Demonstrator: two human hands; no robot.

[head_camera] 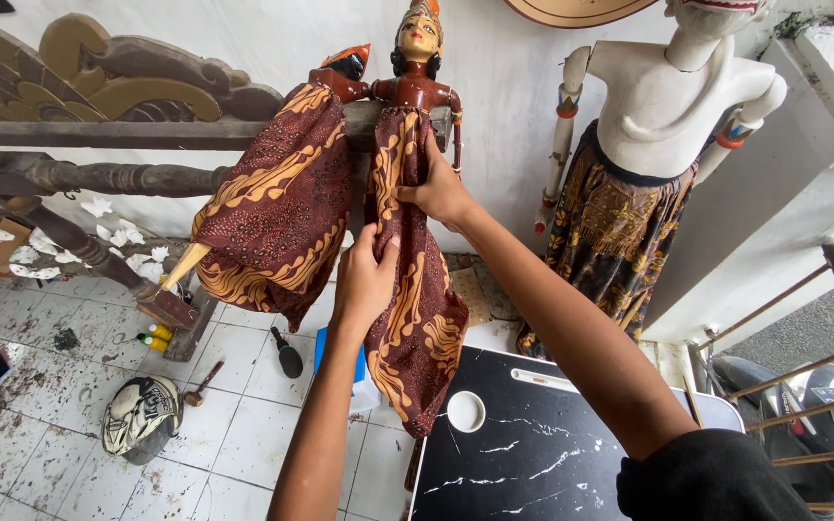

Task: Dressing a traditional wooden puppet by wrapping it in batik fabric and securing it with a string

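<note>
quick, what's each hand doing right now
Left hand: closed, pinching the puppet's batik skirt.
Right hand: fingers pressed on the skirt near the waist; grip cannot be told.

The middle puppet [415, 193] hangs at the far wall. Another puppet [282, 193] leans just left of it. A bigger puppet [649, 145] stands to the right. A table [533, 453] sits near. A helmet [140, 417] lies on the floor [234, 444], near left.
</note>
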